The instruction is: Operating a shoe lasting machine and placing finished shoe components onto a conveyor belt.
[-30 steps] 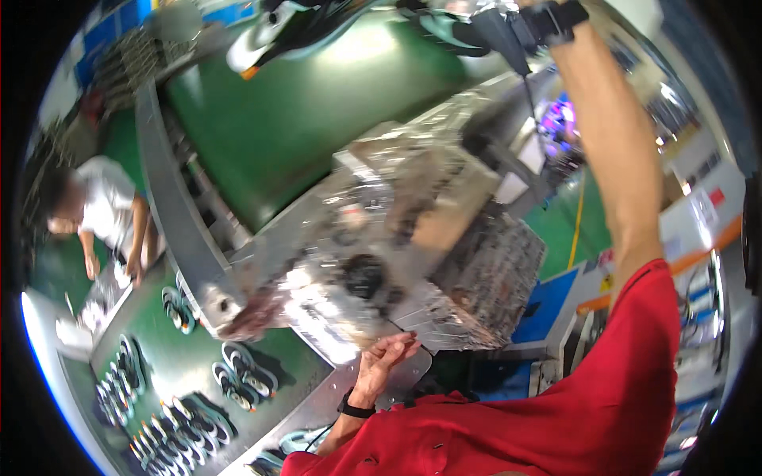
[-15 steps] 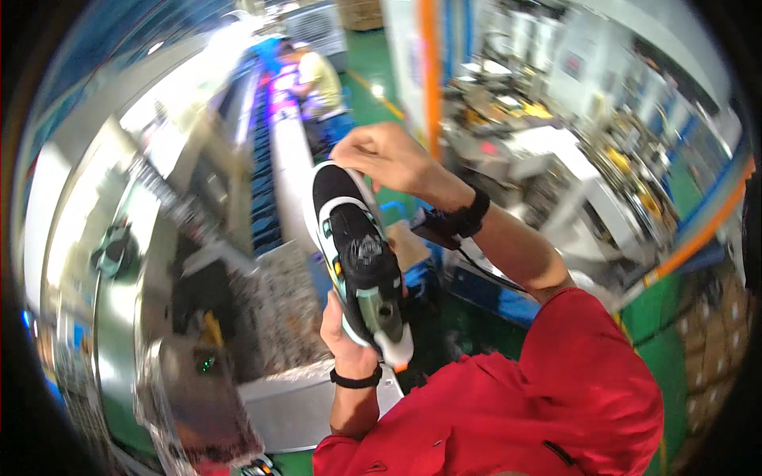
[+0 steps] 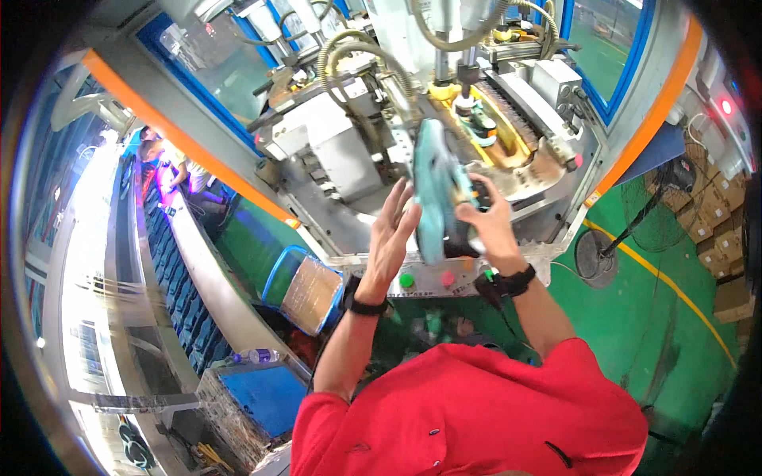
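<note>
A sneaker (image 3: 432, 194) with a pale teal sole is held up on its side before the machine, smeared by motion. My right hand (image 3: 494, 228) grips it from the right, with thumb and fingers around its dark upper. To the left of the sole, my left hand (image 3: 390, 242) has its fingers stretched out; whether the fingertips touch the sole I cannot tell. Beyond the sneaker, another shoe (image 3: 479, 127) sits in a yellow-edged cradle (image 3: 516, 147) of the machine, under a vertical press rod (image 3: 467, 78).
Green and red buttons (image 3: 407, 280) line the machine's front edge. An orange frame post (image 3: 190, 151) stands on each side. At left runs a conveyor (image 3: 171, 278), with a blue-framed stool (image 3: 305, 289), a bottle (image 3: 258, 356) and a co-worker (image 3: 186, 170) nearby. A fan (image 3: 667, 186) stands at right.
My view has swung from the conveyor side to the machine. The sneaker now shows its sole side, held from the right by my right hand; my left hand has let go its grip.
</note>
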